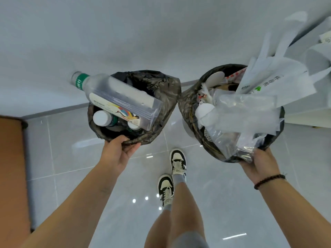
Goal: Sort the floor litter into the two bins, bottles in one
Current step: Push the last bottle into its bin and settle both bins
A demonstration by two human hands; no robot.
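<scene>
I hold two bins lined with dark bags, one in each hand, above the tiled floor. My left hand (117,149) grips the near rim of the left bin (161,86). A large clear bottle (118,99) with a green cap band lies across its top, and smaller white-capped bottles (103,118) stand inside. My right hand (259,161) grips the near rim of the right bin (189,111). That bin is heaped with clear plastic wrap (250,119), white paper bags (279,72) and other litter.
A brown wooden piece of furniture (12,176) stands at the left edge. White cabinets and paper rolls (317,58) are at the upper right. A white wall (125,33) rises just beyond the bins. My feet in black-and-cream sneakers (177,161) stand on glossy grey tiles.
</scene>
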